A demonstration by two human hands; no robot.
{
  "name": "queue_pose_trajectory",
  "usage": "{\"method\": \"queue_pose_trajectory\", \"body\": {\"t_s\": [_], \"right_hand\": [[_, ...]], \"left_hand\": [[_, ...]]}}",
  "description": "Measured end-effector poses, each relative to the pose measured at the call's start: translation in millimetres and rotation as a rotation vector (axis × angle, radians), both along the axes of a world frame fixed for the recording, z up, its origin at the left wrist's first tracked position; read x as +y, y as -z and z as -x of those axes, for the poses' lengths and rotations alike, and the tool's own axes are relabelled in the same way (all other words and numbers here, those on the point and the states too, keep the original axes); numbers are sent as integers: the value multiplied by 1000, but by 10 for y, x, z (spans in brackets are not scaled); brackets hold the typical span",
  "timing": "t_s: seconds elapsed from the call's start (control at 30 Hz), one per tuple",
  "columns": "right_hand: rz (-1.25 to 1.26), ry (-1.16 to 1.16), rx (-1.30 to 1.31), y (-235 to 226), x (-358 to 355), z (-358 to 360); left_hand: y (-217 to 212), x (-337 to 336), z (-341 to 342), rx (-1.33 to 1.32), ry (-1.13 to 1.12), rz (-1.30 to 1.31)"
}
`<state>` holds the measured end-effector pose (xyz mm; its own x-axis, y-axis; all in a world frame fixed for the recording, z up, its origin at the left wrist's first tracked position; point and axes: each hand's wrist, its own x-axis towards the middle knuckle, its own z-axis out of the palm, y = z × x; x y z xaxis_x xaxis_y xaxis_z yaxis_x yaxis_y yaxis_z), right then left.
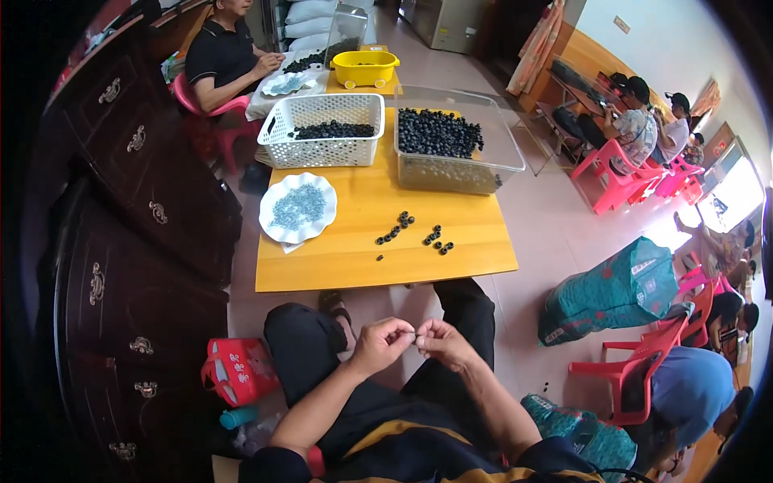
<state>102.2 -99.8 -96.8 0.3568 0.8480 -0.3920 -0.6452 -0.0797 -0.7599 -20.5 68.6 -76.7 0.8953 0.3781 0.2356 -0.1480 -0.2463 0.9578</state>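
Above my lap, my left hand (383, 344) and my right hand (447, 344) meet, fingertips pinched together. Between them shows a small dark piece (415, 337), mostly covered by the fingers; its exact kind is too small to tell. In front of me on the yellow table (346, 262) lie several loose round black pieces (405, 218) with holes. A white scalloped plate (268, 211) at the table's left holds a heap of small pale blue-grey pieces (299, 207). Farther back, a white perforated basket (322, 154) and a clear plastic bin (451, 179) hold many black pieces.
A yellow wheeled tub (364, 68) stands beyond the basket, near a seated person (221, 68). Dark drawers (121, 217) line the left. A red bag (239, 370) lies on the floor by my leg. A green sack (608, 290) and red chairs (624, 374) stand right.
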Motion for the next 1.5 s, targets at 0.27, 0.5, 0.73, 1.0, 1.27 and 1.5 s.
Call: {"method": "queue_pose_trajectory", "body": {"t_s": [0.27, 0.5, 0.73, 1.0, 1.27, 1.5], "right_hand": [[-129, 166, 257, 264, -167, 157], [-142, 221, 215, 190, -156, 160], [-173, 265, 324, 133, -174, 121], [-175, 272, 198, 47, -192, 160], [-210, 242, 309, 78, -152, 205], [-213, 291, 422, -9, -136, 147]], "left_hand": [[-97, -138, -30, 10, 27, -150], [-105, -254, -123, 31, 7, -156], [-295, -300, -181, 40, 8, -255], [-318, -299, -93, 61, 3, -370], [-396, -339, -175, 32, -51, -446], [-356, -313, -159, 42, -65, -341]]}}
